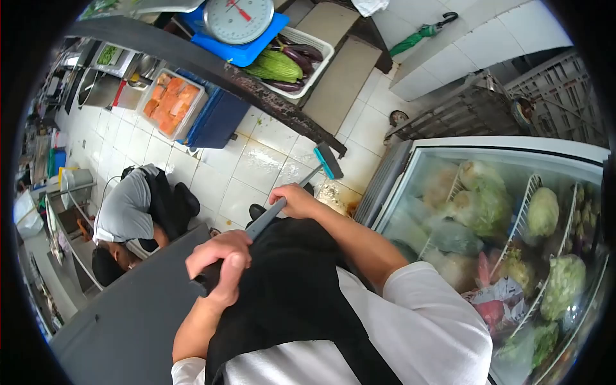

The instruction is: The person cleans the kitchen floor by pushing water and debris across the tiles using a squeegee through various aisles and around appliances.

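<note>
A long-handled floor brush (pixel 265 220) runs diagonally in front of my black apron. Its teal and dark grey head (pixel 329 162) rests on the wet tiles below the bench edge; whether it carries bristles or a blade is hard to make out. My left hand (pixel 221 264) is wrapped round the dark grip at the upper end of the handle. Further down the shaft, my right hand (pixel 295 200) is closed round it. Close to the head, pale scraps (pixel 335 196) and brownish water lie on the floor.
A glass-topped display fridge (pixel 507 144) with bagged vegetables stands at my right. A crouching person (pixel 128 208) is on the left, beyond a grey panel (pixel 135 308). Ahead are a bench with a scale (pixel 239 19), a vegetable basket (pixel 324 54) and a tub of orange pieces (pixel 170 104).
</note>
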`<state>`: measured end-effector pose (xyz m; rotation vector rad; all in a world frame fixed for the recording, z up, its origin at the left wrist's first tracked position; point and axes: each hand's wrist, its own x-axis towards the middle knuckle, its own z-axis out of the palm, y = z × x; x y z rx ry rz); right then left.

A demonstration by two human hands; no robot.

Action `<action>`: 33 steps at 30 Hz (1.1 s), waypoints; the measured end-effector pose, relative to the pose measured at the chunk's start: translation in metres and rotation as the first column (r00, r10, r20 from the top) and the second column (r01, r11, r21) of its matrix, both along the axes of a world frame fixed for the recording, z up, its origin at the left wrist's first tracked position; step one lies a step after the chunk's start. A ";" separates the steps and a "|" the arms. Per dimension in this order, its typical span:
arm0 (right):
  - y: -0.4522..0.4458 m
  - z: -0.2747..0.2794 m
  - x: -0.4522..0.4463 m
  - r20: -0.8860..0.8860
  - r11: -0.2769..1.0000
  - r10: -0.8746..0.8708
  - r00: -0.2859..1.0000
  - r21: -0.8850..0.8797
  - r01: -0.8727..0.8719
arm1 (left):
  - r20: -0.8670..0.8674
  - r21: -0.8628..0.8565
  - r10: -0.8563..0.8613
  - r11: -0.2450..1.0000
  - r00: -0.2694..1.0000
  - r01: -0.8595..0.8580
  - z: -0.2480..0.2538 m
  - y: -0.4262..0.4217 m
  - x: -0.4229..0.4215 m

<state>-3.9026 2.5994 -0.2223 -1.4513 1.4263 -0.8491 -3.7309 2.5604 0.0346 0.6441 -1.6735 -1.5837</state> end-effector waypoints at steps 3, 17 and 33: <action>-0.003 -0.008 0.012 0.010 0.995 0.083 0.996 0.061 -0.084 | 0.008 -0.010 0.088 0.996 0.996 -0.088 -0.003 0.004 0.018; -0.016 0.063 0.053 -0.073 0.972 0.229 0.971 0.075 -0.224 | -0.164 -0.013 -0.044 0.999 0.985 0.043 0.042 -0.024 0.085; -0.076 0.060 0.156 -0.226 0.833 0.535 0.814 0.304 -0.463 | -0.214 0.063 0.298 0.955 0.930 -0.291 0.019 -0.009 0.192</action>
